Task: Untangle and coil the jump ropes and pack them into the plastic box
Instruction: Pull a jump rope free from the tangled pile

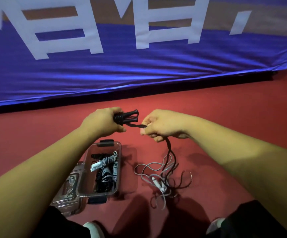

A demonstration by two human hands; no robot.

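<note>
- Just on the near side of the plastic box (85,169), a white shoe (94,229) shows at the bottom edge.
- The plastic box stands open on the red floor (225,117), with coiled grey and black ropes already inside. Its lid (67,191) lies against its left side.
- Right of the box, a grey rope (158,183) with a white handle lies in loose loops. The tail of the black rope (134,125) hangs down among them.
- Beyond and above the box, the black rope is being wound round its own two handles, which looks like the step in hand.
- To do it well, I would keep the cord taut between the hands and lay each turn snug beside the last. I would also lift the tail clear of the grey loops so they do not drag along.
- The left hand (101,122) is curled tightly round the handles and the turns already on them, knuckles up, forearm stretched forward.
- The right hand (163,124), just beside it, pinches the twisted cord between thumb and curled fingers, and the tail drops from under the palm.
- Farthest from the box, a blue banner (139,66) with white letters runs along the floor's edge.
</note>
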